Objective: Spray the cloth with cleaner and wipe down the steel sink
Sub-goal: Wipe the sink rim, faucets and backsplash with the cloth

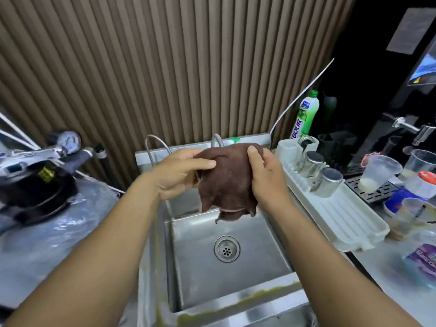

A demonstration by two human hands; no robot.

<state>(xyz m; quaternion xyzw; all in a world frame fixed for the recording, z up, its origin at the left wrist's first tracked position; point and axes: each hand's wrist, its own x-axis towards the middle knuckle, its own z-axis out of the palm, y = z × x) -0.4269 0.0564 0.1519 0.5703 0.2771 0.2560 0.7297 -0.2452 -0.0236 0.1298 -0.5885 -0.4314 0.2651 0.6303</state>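
One brown cloth (227,182) at the fingers (203,162). Below the fingers: one steel sink (236,274), one drain (227,249). Right of them: one white rack (337,215), two steel cups (312,161) (329,181), one green bottle (305,114), two clear plastic cups (377,173) (422,161).

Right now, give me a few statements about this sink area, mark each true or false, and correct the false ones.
1. The left hand and the right hand both grip the brown cloth. True.
2. The cloth lies on the floor of the sink, covering the drain. False: it hangs in the air above the basin, and the drain is uncovered.
3. A green-capped bottle stands behind the sink, to the right. True.
4. The white rack sits left of the sink. False: it is on the right, holding steel cups.
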